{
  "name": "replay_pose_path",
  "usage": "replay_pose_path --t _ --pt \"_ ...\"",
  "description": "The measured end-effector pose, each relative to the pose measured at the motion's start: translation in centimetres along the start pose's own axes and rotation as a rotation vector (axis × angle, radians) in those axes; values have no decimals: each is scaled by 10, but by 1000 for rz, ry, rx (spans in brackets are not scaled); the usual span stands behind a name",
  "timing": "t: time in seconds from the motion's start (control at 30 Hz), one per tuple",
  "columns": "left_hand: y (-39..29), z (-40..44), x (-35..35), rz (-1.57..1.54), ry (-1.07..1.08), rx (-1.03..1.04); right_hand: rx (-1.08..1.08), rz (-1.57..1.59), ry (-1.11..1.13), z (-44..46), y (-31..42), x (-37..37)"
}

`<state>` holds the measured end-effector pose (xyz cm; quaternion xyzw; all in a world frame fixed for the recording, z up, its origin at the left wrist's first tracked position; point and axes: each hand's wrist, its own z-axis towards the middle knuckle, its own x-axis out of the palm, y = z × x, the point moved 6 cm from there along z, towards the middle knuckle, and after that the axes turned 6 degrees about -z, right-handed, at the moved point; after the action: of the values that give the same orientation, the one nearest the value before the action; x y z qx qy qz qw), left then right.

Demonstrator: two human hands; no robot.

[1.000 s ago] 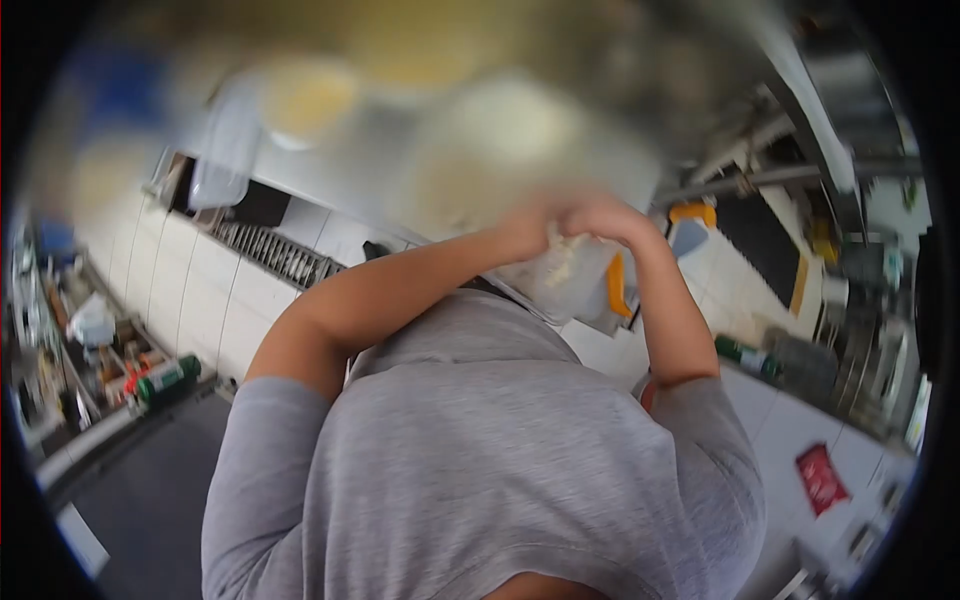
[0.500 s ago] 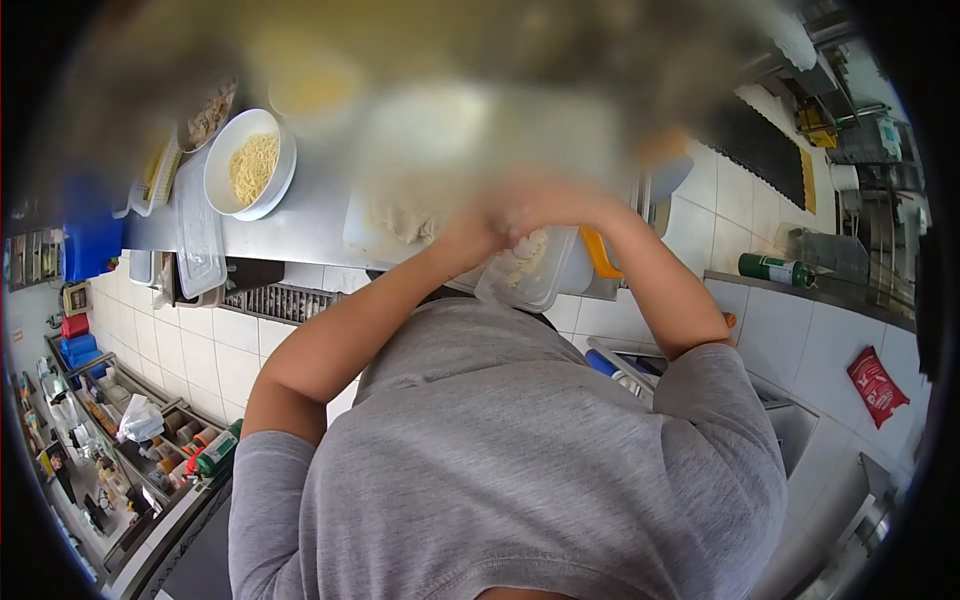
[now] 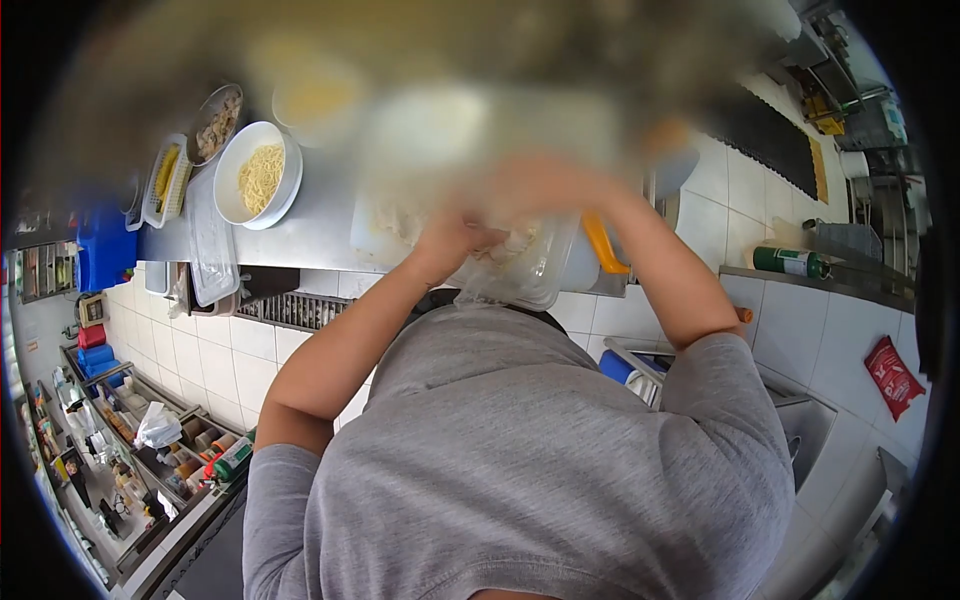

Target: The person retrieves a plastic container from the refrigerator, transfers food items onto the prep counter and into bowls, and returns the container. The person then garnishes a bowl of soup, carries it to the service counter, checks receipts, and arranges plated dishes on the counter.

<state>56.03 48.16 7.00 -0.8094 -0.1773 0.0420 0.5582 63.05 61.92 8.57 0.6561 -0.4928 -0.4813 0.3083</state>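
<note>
My left hand (image 3: 455, 240) is at the left side of a clear plastic container (image 3: 545, 275), its fingers bent over pale shredded food (image 3: 515, 243) inside. What those fingers grip, if anything, is too small to make out. My right hand (image 3: 545, 185) is above the container, smeared by the blur, so its fingers cannot be read. A clear plastic bag or film (image 3: 480, 288) hangs at the container's near left edge. Left of my hands, pale food pieces (image 3: 395, 215) lie on a white board (image 3: 368, 235), partly blurred.
A white bowl of noodles (image 3: 260, 178), a bowl of meat pieces (image 3: 217, 125), a white basket (image 3: 167, 180) and a clear lid (image 3: 210, 240) are on the left. An orange handle (image 3: 603, 243) is right of the container. The upper view is blurred.
The view has shifted and become sharper over the counter's left side. My hands, close together earlier, are now apart, with my left hand lower and left of my right hand.
</note>
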Motion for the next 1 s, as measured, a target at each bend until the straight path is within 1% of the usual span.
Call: replay_pose_path --t 0.03,0.17,0.23,0.27,0.33,0.37,0.43,0.47,0.53,0.57,0.63,0.67,0.73,0.77,0.83,0.87,0.93,0.97,1.0 --pt "0 -1 -1 56 -38 5 -92 -167 -28 2 2 5" --pt "-6 -4 2 195 -7 -43 -87 -177 -24 -3 7 5" --pt "-9 -6 5 9 51 -55 201 33 111 -9 1 1" --pt "-11 -5 5 13 55 -53 201 34 105 -9 1 -2" --pt "-11 -7 6 -146 36 -111 161 -13 -38 -10 -1 -14" --pt "-11 -7 6 -146 37 -111 161 -12 -39 -11 -2 -15" --pt "-9 -4 3 -25 11 -110 119 15 -153 -14 -1 -26" --pt "-8 0 4 -16 21 -99 115 11 -169 -14 -6 -32" --pt "-5 3 6 -44 -13 -77 91 243 -232 -19 -12 -35" --pt "-3 5 6 -36 -6 -79 90 248 -241 -19 -14 -34" --pt "-12 6 10 -46 13 16 202 67 -131 -22 -2 -22" --pt "-15 6 12 -40 24 12 205 74 -141 -25 6 -19" --pt "-28 3 19 73 108 -2 159 -35 -109 -28 19 -13" --pt "-30 3 20 77 116 -5 162 -30 -117 -27 16 -16" --pt "-32 1 21 201 171 9 165 125 62 -18 5 -10" --pt "-34 -1 20 203 172 2 165 133 63 -14 1 -12" --pt "-35 -3 21 224 230 -12 165 105 217 -7 -3 -6" --pt "-32 -3 21 224 229 -17 164 110 220 -3 -4 -5" --pt "-32 -4 22 219 253 23 172 42 244 1 -2 -2"
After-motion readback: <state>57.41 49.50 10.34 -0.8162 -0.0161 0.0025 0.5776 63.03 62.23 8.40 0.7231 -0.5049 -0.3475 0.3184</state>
